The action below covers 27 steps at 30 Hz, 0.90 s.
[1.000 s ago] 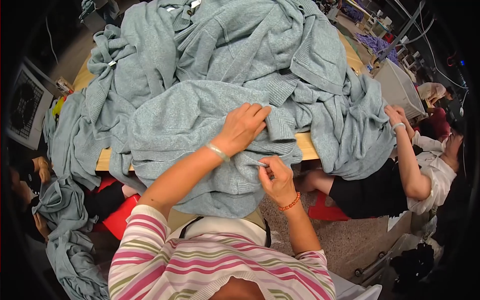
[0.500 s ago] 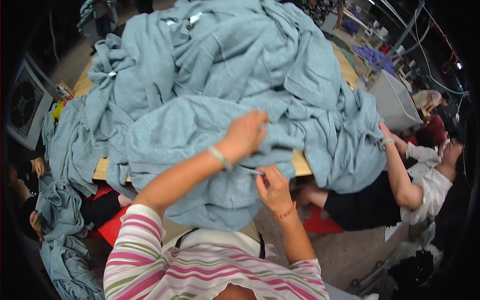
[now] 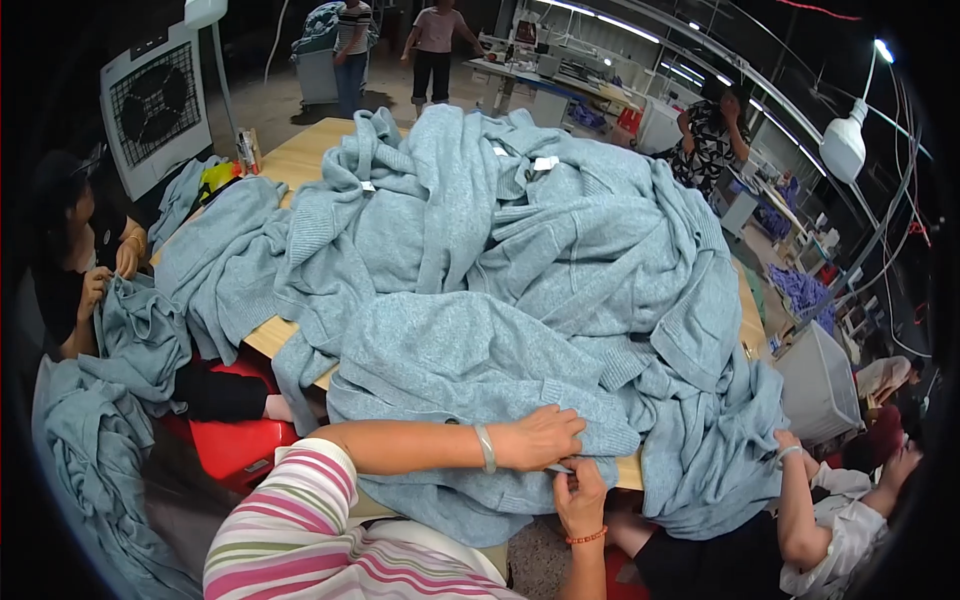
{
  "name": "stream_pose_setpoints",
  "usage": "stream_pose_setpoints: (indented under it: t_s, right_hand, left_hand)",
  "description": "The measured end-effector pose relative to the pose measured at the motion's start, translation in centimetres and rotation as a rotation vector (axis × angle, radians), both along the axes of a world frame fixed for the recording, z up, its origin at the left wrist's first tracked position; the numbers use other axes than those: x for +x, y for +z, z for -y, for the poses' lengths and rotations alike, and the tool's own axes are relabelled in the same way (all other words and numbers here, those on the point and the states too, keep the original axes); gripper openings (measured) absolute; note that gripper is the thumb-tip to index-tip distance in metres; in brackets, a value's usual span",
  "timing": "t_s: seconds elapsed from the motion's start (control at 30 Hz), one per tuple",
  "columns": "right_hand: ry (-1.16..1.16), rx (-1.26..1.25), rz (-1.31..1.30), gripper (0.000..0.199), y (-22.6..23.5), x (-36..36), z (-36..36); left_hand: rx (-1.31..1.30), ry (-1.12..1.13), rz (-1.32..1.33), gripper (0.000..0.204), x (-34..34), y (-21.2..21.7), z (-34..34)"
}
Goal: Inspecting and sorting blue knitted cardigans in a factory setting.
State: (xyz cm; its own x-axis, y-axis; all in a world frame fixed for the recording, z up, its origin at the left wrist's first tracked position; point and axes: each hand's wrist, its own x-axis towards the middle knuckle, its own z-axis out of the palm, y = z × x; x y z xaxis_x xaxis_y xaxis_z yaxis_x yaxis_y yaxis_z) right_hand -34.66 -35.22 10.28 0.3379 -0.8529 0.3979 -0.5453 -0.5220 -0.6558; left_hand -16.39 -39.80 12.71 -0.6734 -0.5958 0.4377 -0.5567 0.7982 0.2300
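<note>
The left hand (image 3: 540, 438) is lying flat on the blue-grey sweater (image 3: 450, 370); the right hand (image 3: 580, 492) is pinching its hem, small white tags (image 3: 545, 162) showing atop the pile.

You have one view, worn on your head, looking forward and down over the table (image 3: 300, 155). Its fisheye bends the edges and darkens the corners. Nearest the lens are your sleeve (image 3: 290, 530) and both hands at the lower edge; the sweater pile (image 3: 520, 250) fills the middle, with the workshop far behind.
</note>
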Motion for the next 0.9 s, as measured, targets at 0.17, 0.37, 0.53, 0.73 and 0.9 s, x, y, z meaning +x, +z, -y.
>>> stream_pose_setpoints:
  t_s: [0.17, 0.37, 0.53, 0.73, 0.9]
  right_hand:
    - [-0.022, 0.019, -0.014, 0.012, 0.1, -0.5, -0.9]
    - [-0.020, -0.100, 0.001, 0.014, 1.0, -0.3, -0.7]
    - [-0.065, -0.187, 0.043, 0.018, 1.6, 1.0, -0.8]
    - [-0.175, -0.245, 0.132, 0.033, 1.1, 1.9, -1.1]
    - [-0.097, -0.195, -0.005, 0.034, 0.6, 0.4, -0.7]
  left_hand:
    - [-0.070, 0.157, 0.053, 0.012, -0.6, -1.3, 0.1]
    - [0.475, 0.144, -0.310, 0.018, -1.1, 0.0, 0.0]
    - [0.778, 0.095, -0.594, 0.024, -0.1, -0.9, 0.4]
    - [0.888, 0.091, -0.694, 0.024, -0.3, -2.0, 0.4]
    - [0.646, 0.001, -0.393, 0.037, -0.1, -1.6, -0.5]
